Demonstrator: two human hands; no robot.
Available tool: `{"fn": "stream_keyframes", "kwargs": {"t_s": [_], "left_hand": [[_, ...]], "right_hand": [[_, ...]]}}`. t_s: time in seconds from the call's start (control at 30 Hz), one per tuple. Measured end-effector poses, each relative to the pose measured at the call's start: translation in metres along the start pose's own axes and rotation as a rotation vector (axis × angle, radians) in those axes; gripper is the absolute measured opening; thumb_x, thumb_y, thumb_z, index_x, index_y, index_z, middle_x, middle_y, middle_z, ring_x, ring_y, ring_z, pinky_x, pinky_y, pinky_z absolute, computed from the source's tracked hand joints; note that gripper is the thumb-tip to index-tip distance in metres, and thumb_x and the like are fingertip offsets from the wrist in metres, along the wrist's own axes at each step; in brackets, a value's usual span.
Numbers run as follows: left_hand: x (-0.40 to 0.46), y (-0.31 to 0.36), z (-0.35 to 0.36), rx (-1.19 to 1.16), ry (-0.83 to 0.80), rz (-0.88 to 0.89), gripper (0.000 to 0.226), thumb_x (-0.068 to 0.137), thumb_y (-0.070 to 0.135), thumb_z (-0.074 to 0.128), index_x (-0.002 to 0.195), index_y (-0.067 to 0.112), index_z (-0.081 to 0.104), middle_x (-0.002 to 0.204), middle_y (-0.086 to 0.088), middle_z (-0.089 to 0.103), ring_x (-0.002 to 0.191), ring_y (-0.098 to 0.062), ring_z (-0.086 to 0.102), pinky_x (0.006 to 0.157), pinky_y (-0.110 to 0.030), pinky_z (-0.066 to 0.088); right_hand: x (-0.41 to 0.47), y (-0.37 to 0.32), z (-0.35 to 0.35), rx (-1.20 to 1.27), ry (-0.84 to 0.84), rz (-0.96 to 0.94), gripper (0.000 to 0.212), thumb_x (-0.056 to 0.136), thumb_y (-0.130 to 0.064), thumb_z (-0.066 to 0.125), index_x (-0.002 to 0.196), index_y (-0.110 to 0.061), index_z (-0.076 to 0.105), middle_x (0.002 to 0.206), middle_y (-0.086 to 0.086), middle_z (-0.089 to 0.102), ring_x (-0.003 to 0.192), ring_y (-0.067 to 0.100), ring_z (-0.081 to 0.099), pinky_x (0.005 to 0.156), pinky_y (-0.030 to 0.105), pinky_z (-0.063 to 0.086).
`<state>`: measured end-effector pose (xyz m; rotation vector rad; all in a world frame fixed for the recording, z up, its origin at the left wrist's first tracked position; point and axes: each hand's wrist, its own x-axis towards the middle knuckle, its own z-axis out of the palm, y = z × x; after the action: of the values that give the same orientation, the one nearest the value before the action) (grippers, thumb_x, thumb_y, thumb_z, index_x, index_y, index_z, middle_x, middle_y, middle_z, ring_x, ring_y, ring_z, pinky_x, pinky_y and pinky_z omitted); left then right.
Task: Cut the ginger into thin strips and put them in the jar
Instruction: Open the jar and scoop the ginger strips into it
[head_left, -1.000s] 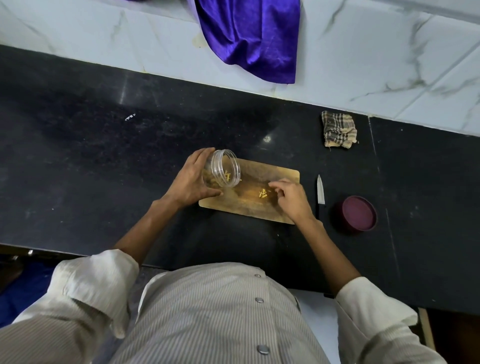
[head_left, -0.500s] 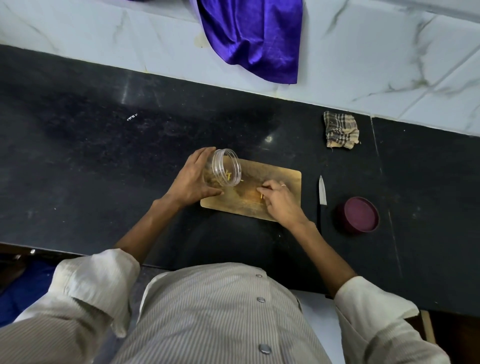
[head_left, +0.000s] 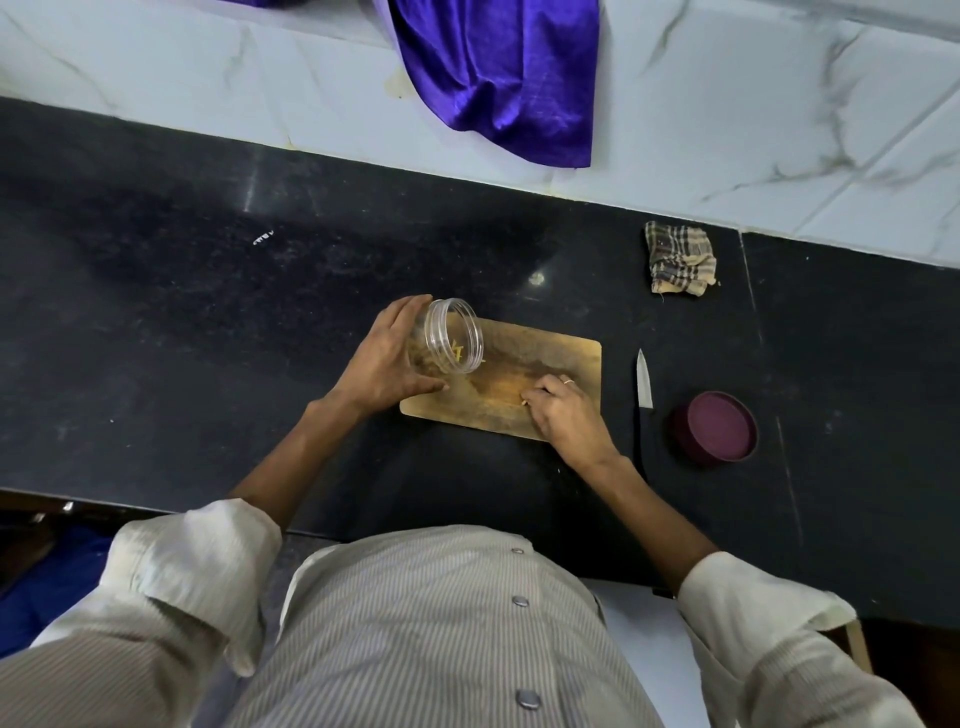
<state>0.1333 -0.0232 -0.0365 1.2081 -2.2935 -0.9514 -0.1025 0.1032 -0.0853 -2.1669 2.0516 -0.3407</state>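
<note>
Left hand (head_left: 387, 364) grips a clear jar (head_left: 451, 336) tipped on its side at the cutting board's (head_left: 545, 353) left end, ginger strips (head_left: 457, 353) inside. Right hand (head_left: 563, 413), fingers curled, appears to pinch a pale sliver on the board. Beside it on the worktop (head_left: 208, 312) lie a knife (head_left: 644, 384) and maroon lid (head_left: 717, 427).

- A home kitchen, by the look of it: a long black stone counter (head_left: 208, 291) runs along a wall of white marble-veined tiles (head_left: 779, 104).
- A wooden cutting board (head_left: 540, 358) lies on the counter, with a small knife (head_left: 644, 384) just beside it.
- A crumpled checked rag (head_left: 679, 260) sits near the wall.
- A purple cloth (head_left: 498, 73) hangs down over the tiles.
</note>
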Motion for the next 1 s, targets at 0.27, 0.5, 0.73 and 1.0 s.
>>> {"fn": "stream_keyframes", "kwargs": {"t_s": [0.27, 0.5, 0.73, 1.0], "left_hand": [[-0.002, 0.003, -0.001, 0.002, -0.002, 0.004, 0.109, 0.06, 0.027, 0.09, 0.148, 0.016, 0.026, 0.149, -0.001, 0.028, 0.137, -0.017, 0.028, 0.106, -0.028, 0.029], [0.0, 0.003, 0.0, 0.012, 0.004, 0.004, 0.11, 0.059, 0.027, 0.09, 0.148, 0.016, 0.026, 0.149, -0.001, 0.029, 0.137, -0.017, 0.028, 0.107, -0.028, 0.029], [0.001, 0.002, 0.002, 0.003, 0.013, 0.003, 0.109, 0.058, 0.026, 0.091, 0.147, 0.016, 0.027, 0.148, -0.001, 0.03, 0.135, -0.017, 0.031, 0.107, -0.028, 0.031], [-0.002, -0.004, -0.004, 0.004, 0.013, -0.017, 0.109, 0.059, 0.026, 0.09, 0.147, 0.017, 0.026, 0.148, -0.001, 0.029, 0.136, -0.019, 0.03, 0.109, -0.035, 0.033]], "right_hand": [[0.017, 0.0, -0.015, 0.438, 0.043, 0.423, 0.014, 0.091, -0.004, 0.068, 0.101, -0.006, 0.076, 0.104, 0.006, 0.072, 0.088, 0.012, 0.063, 0.084, 0.02, 0.05], [0.044, -0.008, -0.054, 1.316, 0.174, 0.821, 0.009, 0.088, 0.001, 0.07, 0.092, -0.006, 0.074, 0.084, 0.005, 0.072, 0.072, 0.01, 0.064, 0.062, 0.02, 0.054], [0.083, -0.059, -0.06, 0.933, 0.109, 0.396, 0.018, 0.091, -0.003, 0.068, 0.108, -0.004, 0.075, 0.099, 0.006, 0.076, 0.08, 0.009, 0.069, 0.073, 0.024, 0.056], [0.077, -0.044, -0.057, 0.722, 0.154, 0.384, 0.012, 0.086, -0.009, 0.074, 0.096, -0.013, 0.079, 0.085, -0.01, 0.072, 0.076, 0.001, 0.064, 0.078, 0.025, 0.055]]}}
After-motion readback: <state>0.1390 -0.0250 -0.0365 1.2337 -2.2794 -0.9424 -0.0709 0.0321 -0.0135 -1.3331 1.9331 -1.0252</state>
